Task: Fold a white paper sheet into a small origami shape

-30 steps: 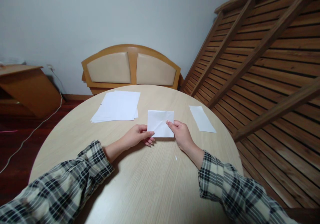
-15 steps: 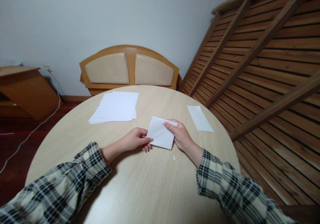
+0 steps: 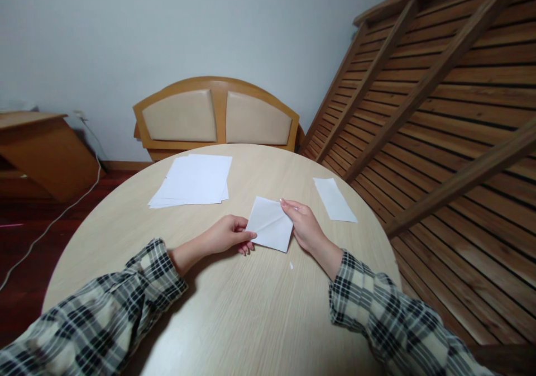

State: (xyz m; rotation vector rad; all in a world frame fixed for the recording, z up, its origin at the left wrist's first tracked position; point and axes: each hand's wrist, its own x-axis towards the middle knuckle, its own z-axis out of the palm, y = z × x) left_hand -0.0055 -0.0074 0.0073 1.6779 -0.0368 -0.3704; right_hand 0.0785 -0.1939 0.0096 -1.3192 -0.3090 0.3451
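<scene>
Behind our round, pale wooden table (image 3: 234, 320) stands a headboard (image 3: 221, 108) with two cream panels (image 3: 180, 116), while a slatted wooden frame (image 3: 432, 80) slopes up on our right. We hold a square of white paper (image 3: 271, 228), a slanting crease across it, a little askew above the middle of the table. Our left hand (image 3: 226, 234) pinches its lower left corner, thumb on top, the other fingers curled below. Our right hand (image 3: 305, 226) has its upper right part, thumb on the near face and the fingers mostly hidden behind. Beyond our left hand lies a loose stack of sheets (image 3: 195, 179); right of our right hand, a paper strip (image 3: 335, 200); nearer us, a tiny scrap (image 3: 292, 265).
</scene>
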